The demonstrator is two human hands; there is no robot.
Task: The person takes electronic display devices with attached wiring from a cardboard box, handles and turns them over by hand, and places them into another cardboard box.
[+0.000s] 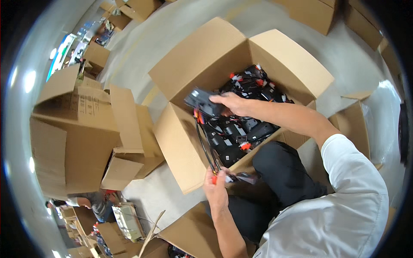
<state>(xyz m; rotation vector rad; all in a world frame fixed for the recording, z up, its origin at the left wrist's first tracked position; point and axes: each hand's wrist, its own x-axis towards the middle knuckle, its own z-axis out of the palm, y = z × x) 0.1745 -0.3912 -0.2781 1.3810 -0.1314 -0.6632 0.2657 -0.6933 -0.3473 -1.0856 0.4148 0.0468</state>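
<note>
An open cardboard box [178,142] stands on the floor in front of me, filled with several black electrical parts [241,133] that have red connectors and black wires. My right hand [232,103] grips one black part [201,101] lifted above the box's left side. Black cables [205,146] hang from that part down to my left hand [216,189], which pinches their ends with a red connector near the box's front corner.
A large open cardboard carton [77,129] stands to the left. More boxes [309,13] sit at the back and another box flap [193,232] lies by my knees. A second person [92,202] crouches at lower left on the grey floor.
</note>
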